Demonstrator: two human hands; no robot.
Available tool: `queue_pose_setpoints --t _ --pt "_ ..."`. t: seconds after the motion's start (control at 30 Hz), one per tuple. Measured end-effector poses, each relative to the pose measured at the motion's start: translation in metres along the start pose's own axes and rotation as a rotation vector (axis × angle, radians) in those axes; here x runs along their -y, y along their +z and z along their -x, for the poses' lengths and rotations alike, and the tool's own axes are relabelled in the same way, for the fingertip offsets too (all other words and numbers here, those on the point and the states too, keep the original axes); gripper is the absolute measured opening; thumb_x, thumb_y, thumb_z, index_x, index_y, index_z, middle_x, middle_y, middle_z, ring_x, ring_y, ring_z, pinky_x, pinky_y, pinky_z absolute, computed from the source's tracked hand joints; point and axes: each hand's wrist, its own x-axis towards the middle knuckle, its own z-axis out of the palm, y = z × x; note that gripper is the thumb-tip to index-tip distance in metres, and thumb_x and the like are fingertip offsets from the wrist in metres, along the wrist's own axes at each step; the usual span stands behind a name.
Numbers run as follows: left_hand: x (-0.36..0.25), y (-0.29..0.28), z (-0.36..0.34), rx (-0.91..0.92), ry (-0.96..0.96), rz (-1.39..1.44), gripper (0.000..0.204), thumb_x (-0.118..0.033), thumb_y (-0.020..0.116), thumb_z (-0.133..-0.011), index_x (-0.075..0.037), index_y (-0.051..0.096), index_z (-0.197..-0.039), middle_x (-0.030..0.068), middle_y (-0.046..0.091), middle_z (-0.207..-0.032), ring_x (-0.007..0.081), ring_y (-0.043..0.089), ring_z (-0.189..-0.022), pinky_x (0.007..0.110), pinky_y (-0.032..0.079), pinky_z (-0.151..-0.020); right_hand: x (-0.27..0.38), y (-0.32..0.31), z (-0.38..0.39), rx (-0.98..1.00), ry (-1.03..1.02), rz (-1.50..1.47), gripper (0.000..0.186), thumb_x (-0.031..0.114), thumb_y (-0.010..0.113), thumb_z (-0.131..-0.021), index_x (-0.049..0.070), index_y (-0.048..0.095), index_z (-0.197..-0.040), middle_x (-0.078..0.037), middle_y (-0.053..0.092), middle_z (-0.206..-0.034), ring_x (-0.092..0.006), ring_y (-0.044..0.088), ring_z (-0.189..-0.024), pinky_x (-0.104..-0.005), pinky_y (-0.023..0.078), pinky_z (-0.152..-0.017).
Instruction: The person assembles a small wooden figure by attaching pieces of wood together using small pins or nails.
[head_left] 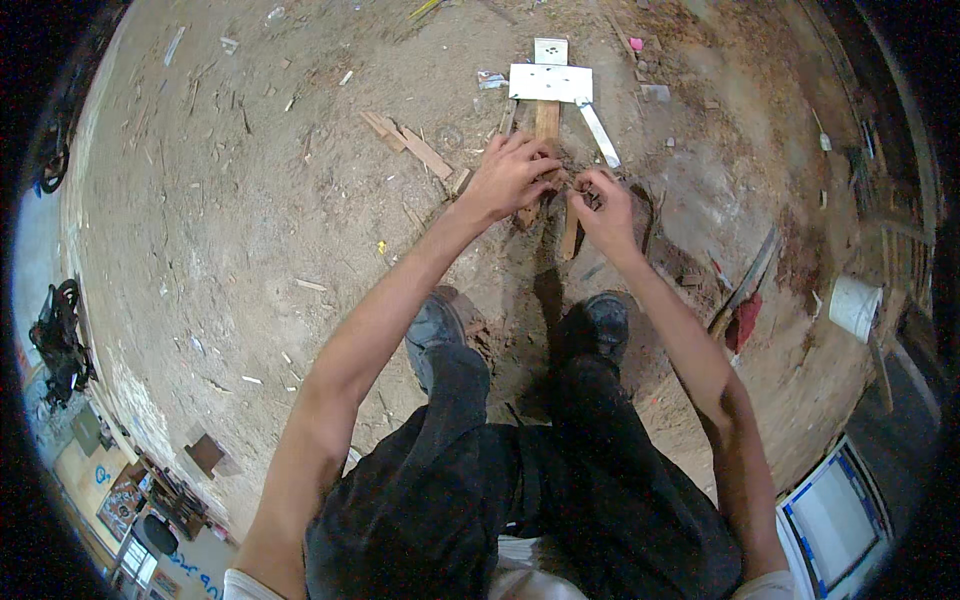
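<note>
On the dirt floor in front of me lies a stick-figure arrangement of flat pieces. It has a small white square [551,51] at the top and a white rectangular board [551,83] below. A wooden slat [547,118] runs down from the board, and a white strip [600,136] slants off its right side. My left hand [512,172] is curled over the slat's lower end, its fingertips bunched around something hidden. Close by on the right, my right hand [606,212] pinches at the upper end of a narrow wooden strip [571,232]; what sits between its fingertips is too small to make out.
Loose wood offcuts [425,152] lie left of the figure. My shoes [437,322] stand just below the hands. Farther right are a red cloth-like piece [743,322] beside a long board, a white bucket [855,306] and a white-framed panel [835,515]. A motorcycle [62,340] shows far left.
</note>
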Motion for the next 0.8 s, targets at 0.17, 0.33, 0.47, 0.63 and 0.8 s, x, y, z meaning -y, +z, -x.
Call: queue_pose_setpoints --t 0.17,0.33,0.47,0.63,0.8 --pt "0.008 0.003 0.004 -0.055 0.016 0.015 0.036 -0.027 0.075 -0.083 -0.017 0.069 -0.117 0.0035 0.064 -0.118 0.0277 0.055 -0.120 0.046 0.040 -0.101 0.008 -0.005 0.009 0.038 0.190 -0.107 0.014 0.008 0.070 -0.084 0.002 0.062 -0.094 -0.010 0.063 -0.084 -0.0180 0.061 -0.079 -0.0321 0.050 -0.072" --pt "0.005 0.004 0.005 -0.063 -0.049 0.077 0.036 -0.025 0.077 -0.081 -0.015 0.070 -0.115 0.0035 0.063 -0.117 0.0262 0.058 -0.113 0.042 0.042 -0.100 0.004 -0.007 0.015 -0.042 0.149 -0.149 0.013 0.008 0.068 -0.087 0.001 0.060 -0.094 -0.005 0.063 -0.083 -0.0110 0.057 -0.078 -0.0268 0.049 -0.069" --pt "0.004 0.004 0.009 -0.075 -0.061 0.046 0.041 -0.024 0.077 -0.082 -0.015 0.067 -0.121 0.0061 0.061 -0.120 0.0273 0.058 -0.114 0.043 0.042 -0.100 -0.001 -0.008 0.017 -0.086 0.213 -0.172 0.013 0.005 0.067 -0.090 0.001 0.056 -0.094 -0.002 0.056 -0.085 -0.0112 0.053 -0.080 -0.0268 0.046 -0.077" --pt "0.002 0.005 0.014 -0.111 -0.118 0.082 0.042 -0.023 0.076 -0.082 -0.014 0.067 -0.123 0.0074 0.061 -0.119 0.0280 0.058 -0.115 0.043 0.044 -0.098 -0.003 -0.013 0.019 -0.091 0.207 -0.089 0.011 0.004 0.065 -0.087 0.001 0.056 -0.093 -0.002 0.057 -0.083 -0.0107 0.053 -0.080 -0.0276 0.046 -0.075" --pt "0.002 0.008 0.018 -0.093 -0.172 0.089 0.038 -0.023 0.076 -0.083 -0.015 0.069 -0.120 0.0077 0.063 -0.116 0.0292 0.059 -0.113 0.043 0.046 -0.095 -0.006 -0.013 0.023 -0.131 0.233 -0.139 0.013 0.003 0.065 -0.087 0.000 0.054 -0.093 -0.002 0.055 -0.084 -0.0116 0.053 -0.081 -0.0277 0.046 -0.078"
